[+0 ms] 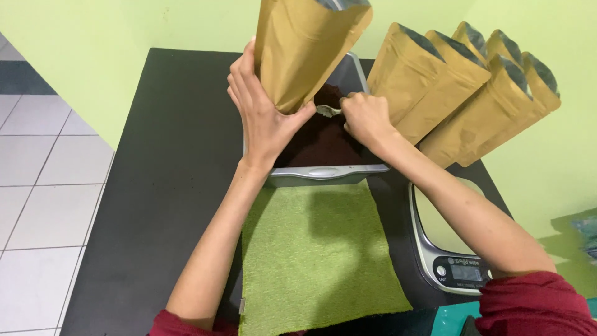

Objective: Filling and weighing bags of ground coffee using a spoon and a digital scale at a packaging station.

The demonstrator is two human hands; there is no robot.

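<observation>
A: What is on your counter (pixel 168 186), biggest first?

B: One counter, black, set against a green wall. On it lies one green towel (pixel 317 255), flat in front of you. Behind the towel stands one metal tray (pixel 326 173) holding dark ground powder (pixel 317 146).

A: And the pouches?

B: You have one brown pouch (pixel 305 46) held up over the tray, its open mouth at the top. To the right I count five more standing pouches (pixel 460 93), leaning against each other and the wall, though some overlap, so the count is not certain. One scale (pixel 451 249) sits on the counter's right edge, just beside the towel, partly hidden by your right forearm.

A: My hands?

B: Your left hand (pixel 261 118) has its grip wrapped around the pouch's lower left side, fingers spread along it, thumb pressing the bottom. Your right hand (pixel 367 118) has its grip closed on one small scoop (pixel 328 111), whose tip touches the powder just beside the pouch's base.

A: Anything in the way?

B: The raised pouch hides the tray's back part, and your hands cover its middle.
</observation>
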